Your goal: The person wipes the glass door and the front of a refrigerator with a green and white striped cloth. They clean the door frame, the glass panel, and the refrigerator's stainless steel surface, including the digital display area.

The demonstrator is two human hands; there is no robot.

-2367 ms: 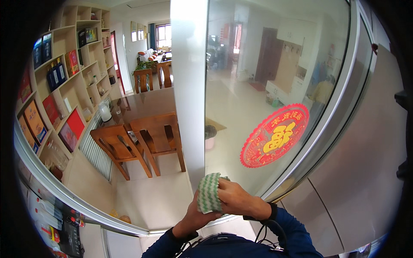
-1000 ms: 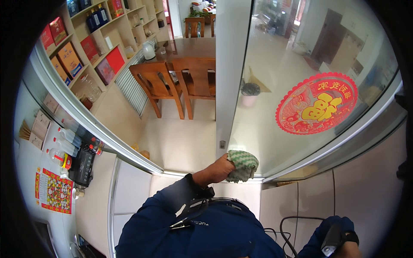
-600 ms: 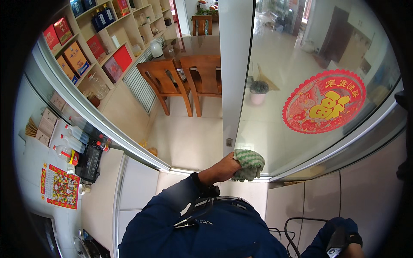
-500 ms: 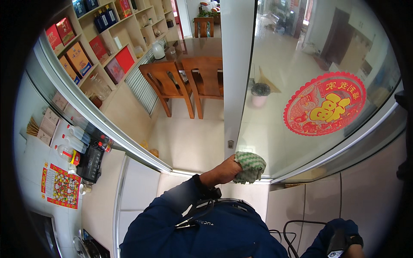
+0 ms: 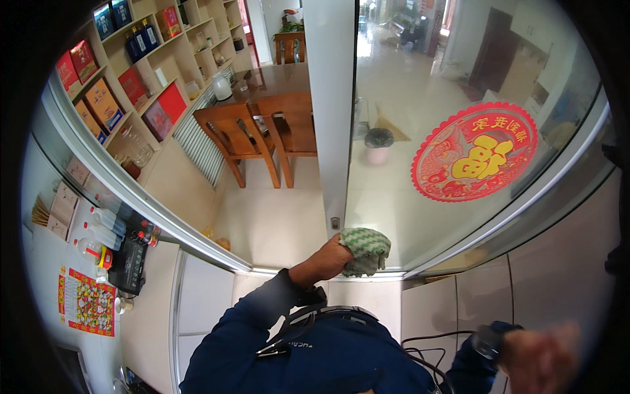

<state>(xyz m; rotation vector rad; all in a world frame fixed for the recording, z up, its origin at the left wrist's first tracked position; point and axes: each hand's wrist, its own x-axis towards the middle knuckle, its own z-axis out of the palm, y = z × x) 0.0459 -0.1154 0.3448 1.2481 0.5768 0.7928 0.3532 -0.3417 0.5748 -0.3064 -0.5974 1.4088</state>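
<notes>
My left hand grips a folded green-and-white chevron cloth at the lower part of the sliding door's pale frame post, just below its recessed latch. To the right is the door's glass panel, carrying an oval red decal with a yellow character. My right hand is low at the right, blurred by motion, apart from the cloth; I cannot make out its fingers.
A counter with bottles and a black appliance runs along the left. Beyond the door are shelving, wooden chairs, a table and, seen through the glass, a bin.
Both hands were on the cloth earlier; my right hand let go and dropped to the lower right, and now swings farther into view. The view has tilted downward since the earliest frame.
</notes>
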